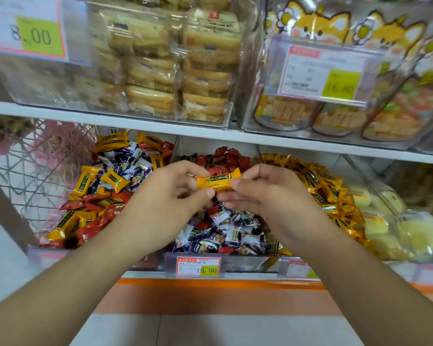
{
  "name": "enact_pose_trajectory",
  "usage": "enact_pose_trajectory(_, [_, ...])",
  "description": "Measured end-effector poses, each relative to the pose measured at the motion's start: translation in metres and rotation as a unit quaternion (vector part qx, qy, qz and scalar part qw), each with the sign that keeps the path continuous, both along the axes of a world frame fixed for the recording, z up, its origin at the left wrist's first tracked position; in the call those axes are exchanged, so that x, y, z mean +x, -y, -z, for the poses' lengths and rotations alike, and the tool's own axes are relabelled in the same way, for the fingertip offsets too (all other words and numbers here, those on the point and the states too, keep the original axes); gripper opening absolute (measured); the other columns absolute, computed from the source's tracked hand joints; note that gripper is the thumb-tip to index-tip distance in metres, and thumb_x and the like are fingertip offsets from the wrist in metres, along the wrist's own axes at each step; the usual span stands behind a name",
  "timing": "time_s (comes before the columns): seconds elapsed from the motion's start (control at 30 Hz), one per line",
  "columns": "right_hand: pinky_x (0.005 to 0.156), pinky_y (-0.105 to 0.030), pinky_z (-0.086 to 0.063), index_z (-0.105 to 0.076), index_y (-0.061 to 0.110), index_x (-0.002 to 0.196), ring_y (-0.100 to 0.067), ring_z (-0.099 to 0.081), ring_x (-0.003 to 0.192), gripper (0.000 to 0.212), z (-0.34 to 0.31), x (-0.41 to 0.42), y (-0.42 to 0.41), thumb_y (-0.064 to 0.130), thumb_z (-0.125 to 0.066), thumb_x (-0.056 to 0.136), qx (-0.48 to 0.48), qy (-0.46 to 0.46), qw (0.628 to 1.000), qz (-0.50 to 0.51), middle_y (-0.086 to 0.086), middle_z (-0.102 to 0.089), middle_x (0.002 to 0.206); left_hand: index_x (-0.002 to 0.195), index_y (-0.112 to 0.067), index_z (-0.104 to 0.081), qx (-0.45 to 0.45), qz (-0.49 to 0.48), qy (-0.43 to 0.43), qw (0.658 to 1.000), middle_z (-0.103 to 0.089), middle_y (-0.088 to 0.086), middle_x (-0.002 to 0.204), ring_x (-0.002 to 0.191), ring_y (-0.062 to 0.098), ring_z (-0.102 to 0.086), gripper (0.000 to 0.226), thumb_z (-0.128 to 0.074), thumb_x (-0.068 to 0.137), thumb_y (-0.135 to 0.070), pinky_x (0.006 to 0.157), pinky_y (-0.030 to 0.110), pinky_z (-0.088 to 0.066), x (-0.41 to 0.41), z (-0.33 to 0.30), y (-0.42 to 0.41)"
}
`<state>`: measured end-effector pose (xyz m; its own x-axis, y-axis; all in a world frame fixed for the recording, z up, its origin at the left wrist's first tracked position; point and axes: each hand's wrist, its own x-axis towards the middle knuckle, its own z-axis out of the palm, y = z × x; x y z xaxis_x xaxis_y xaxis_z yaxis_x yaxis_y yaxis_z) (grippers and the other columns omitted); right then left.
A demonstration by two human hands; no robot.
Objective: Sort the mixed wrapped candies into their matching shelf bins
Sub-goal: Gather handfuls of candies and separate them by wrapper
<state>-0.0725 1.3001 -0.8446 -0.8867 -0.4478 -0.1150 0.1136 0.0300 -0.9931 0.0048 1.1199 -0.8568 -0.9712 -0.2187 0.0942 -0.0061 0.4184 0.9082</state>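
Observation:
One yellow wrapped candy point(219, 182) is held level above the middle bin, pinched at its two ends by my left hand point(170, 198) and my right hand point(257, 193). The middle bin point(220, 263) holds white-and-purple candies point(235, 233) in front and red ones point(225, 156) at the back. The left bin point(50, 254) is a mix of yellow, red and white-purple candies point(105, 186). The right bin point(297, 267) holds mostly yellow candies point(325, 186).
A white shelf board point(160, 123) runs just above the bins and carries clear boxes of biscuits point(175, 71) and cat-print snack packs point(360, 78). A wire basket point(35, 166) stands at the left. Pale yellow packs point(390, 228) fill the far right bin. A price tag point(198, 267) hangs below.

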Motion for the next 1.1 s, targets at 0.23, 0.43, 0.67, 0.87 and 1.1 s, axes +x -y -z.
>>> enact_pose_trajectory(0.23, [0.084, -0.022, -0.048, -0.066, 0.033, 0.114, -0.002, -0.056, 0.099, 0.025, 0.011, 0.0, -0.025, 0.029, -0.077, 0.092, 0.333, -0.427, 0.837, -0.081, 0.017, -0.061, 0.108, 0.11, -0.028, -0.066, -0.013, 0.04, 0.035, 0.998, -0.07, 0.006, 0.084, 0.085, 0.006, -0.074, 0.021, -0.074, 0.092, -0.022, 0.092, 0.037, -0.057, -0.001, 0.002, -0.018])
enact_pose_trajectory(0.43, [0.068, -0.009, -0.044, -0.071, 0.027, 0.112, -0.006, -0.063, 0.085, 0.019, 0.003, -0.028, -0.061, 0.033, -0.074, 0.094, 0.353, -0.371, 0.854, 0.095, 0.012, -0.071, 0.102, 0.125, -0.04, -0.057, -0.13, -0.013, 0.002, 0.991, -0.067, -0.026, 0.105, 0.104, -0.007, -0.061, 0.032, -0.067, 0.095, -0.035, 0.101, 0.03, -0.049, -0.001, 0.004, -0.01])
enact_pose_trajectory(0.67, [0.077, -0.032, -0.045, -0.053, 0.011, 0.144, -0.038, -0.064, 0.104, 0.055, 0.005, -0.051, -0.074, 0.028, -0.07, 0.095, 0.5, -0.359, 0.77, 0.169, -0.015, -0.066, 0.107, 0.152, -0.026, -0.04, -0.355, -0.036, 0.024, 0.934, -0.041, -0.008, 0.155, 0.139, 0.016, -0.043, 0.056, -0.06, 0.1, -0.031, 0.112, 0.028, -0.035, -0.002, 0.012, 0.035])
enact_pose_trajectory(0.87, [0.106, -0.023, -0.039, -0.06, 0.028, 0.138, -0.014, -0.053, 0.127, 0.04, 0.018, -0.024, -0.012, 0.023, -0.067, 0.099, 0.416, -0.412, 0.81, -0.032, 0.006, -0.06, 0.135, 0.161, -0.027, -0.023, -0.346, -0.009, 0.117, 0.931, -0.032, -0.002, 0.165, 0.135, 0.026, -0.051, 0.062, -0.046, 0.105, -0.039, 0.108, 0.032, -0.04, 0.002, 0.014, 0.042])
enact_pose_trajectory(1.1, [0.084, -0.035, -0.056, -0.08, 0.023, 0.104, -0.013, -0.062, 0.095, 0.011, 0.063, -0.027, 0.054, 0.02, -0.072, 0.097, 0.401, -0.394, 0.81, -0.167, 0.005, -0.07, 0.107, 0.161, -0.028, -0.02, -0.352, -0.017, 0.117, 0.929, -0.033, 0.001, 0.164, 0.135, 0.027, -0.049, 0.062, -0.045, 0.106, -0.041, 0.104, 0.031, -0.041, 0.0, 0.016, 0.042])
